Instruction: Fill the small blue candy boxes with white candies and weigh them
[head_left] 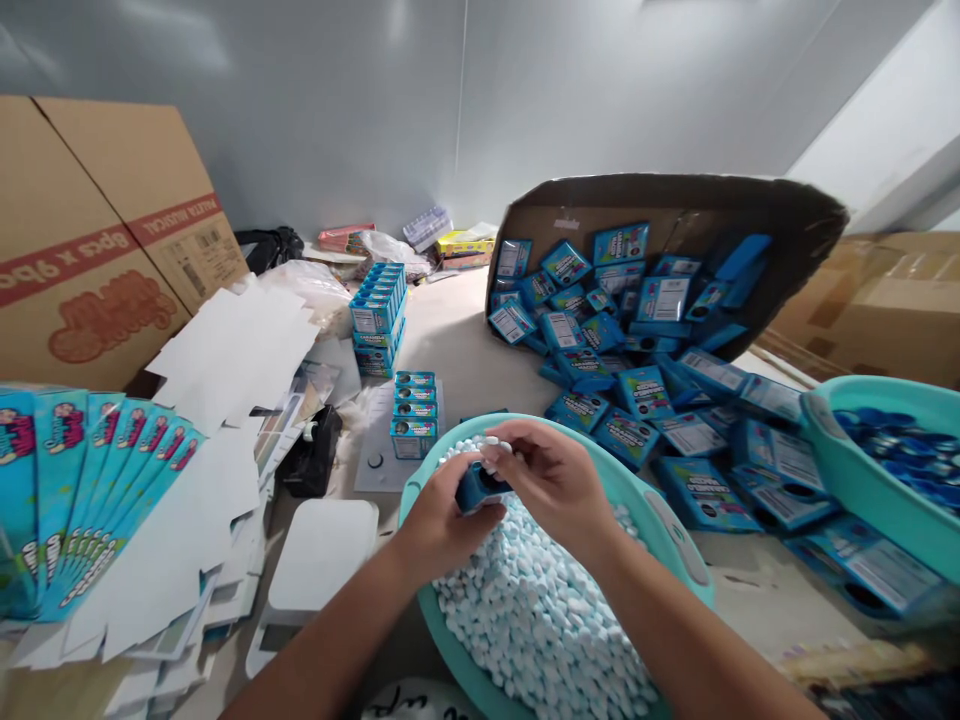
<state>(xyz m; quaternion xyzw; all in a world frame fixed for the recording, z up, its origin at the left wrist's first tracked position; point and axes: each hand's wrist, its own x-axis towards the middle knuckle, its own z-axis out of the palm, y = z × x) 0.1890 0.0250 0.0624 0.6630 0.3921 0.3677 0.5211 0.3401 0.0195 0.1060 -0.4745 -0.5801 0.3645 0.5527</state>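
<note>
My left hand is wrapped around a small blue box, its dark open end facing up. Close over that opening, the curled fingers of my right hand hold a few white candies. Both hands are above a turquoise basin heaped with small white and pale blue candies. Just beyond the basin's left rim, several blue candy boxes stand in a row on a light sheet. My right fingertips partly cover the box mouth, so its contents cannot be made out.
A tipped carton spills blue boxes across the right side. Beyond them sits a second turquoise basin with shiny blue pieces. To the left are a white scale, a black tape dispenser, printed sleeves and stacked boxes.
</note>
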